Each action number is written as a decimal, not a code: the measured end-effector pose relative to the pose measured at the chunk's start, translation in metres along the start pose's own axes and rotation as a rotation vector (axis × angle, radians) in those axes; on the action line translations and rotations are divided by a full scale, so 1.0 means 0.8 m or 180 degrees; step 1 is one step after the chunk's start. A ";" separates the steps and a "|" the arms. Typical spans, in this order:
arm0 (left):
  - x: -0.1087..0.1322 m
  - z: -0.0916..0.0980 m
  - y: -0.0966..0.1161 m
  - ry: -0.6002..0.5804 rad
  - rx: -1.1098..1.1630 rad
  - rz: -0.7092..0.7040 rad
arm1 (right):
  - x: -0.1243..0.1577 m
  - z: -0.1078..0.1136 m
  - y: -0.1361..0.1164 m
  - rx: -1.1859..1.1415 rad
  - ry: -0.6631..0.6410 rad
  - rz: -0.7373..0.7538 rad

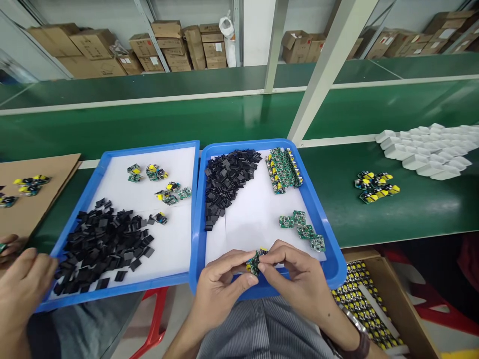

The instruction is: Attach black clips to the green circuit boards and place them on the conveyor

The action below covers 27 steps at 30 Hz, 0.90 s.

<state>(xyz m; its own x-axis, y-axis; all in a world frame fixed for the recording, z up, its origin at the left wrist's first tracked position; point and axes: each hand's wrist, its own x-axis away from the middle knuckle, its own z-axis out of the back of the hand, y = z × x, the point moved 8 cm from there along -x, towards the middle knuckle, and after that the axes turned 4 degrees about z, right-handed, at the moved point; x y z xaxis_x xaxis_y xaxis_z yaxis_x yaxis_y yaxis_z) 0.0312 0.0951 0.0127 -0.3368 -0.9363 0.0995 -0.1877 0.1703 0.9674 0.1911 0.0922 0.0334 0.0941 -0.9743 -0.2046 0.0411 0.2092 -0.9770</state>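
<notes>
A small green circuit board (255, 265) with yellow and black parts is held over the near edge of the right blue tray (337, 259). My left hand (224, 281) pinches it from the left, and my right hand (294, 269) grips its right side with thumb and forefinger. The fingers cover part of the board. Beyond my hands, a heap of black flat pieces (228, 182) fills the tray's left side. Circuit boards in a packed block (284, 170) stand at its far right. Several loose boards (306, 231) lie nearer to my right hand.
Another blue tray (149, 149) at left holds black pieces (108, 244) and boards. A co-worker's hand (28, 279) is beside it. White housings (426, 149) and boards (376, 187) sit at right. Below stands a carton of boards (362, 294). A slanted post (329, 65) rises behind.
</notes>
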 end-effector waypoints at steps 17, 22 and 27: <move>0.000 0.001 0.005 -0.0005 -0.0507 -0.0213 | -0.001 -0.001 0.002 0.0078 -0.0155 -0.0016; -0.004 0.000 0.001 0.0019 -0.0420 -0.0030 | 0.000 -0.003 -0.008 0.0218 -0.0535 0.0257; -0.005 -0.003 0.005 0.0011 -0.0771 -0.0122 | -0.005 0.003 0.015 -0.0037 -0.0327 -0.0294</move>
<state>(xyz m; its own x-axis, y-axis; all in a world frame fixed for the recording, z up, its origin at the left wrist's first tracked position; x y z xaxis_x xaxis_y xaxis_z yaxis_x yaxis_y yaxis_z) 0.0341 0.0987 0.0165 -0.3305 -0.9418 0.0621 0.0267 0.0564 0.9981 0.1937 0.0988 0.0223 0.1918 -0.9756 -0.1070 0.0429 0.1173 -0.9922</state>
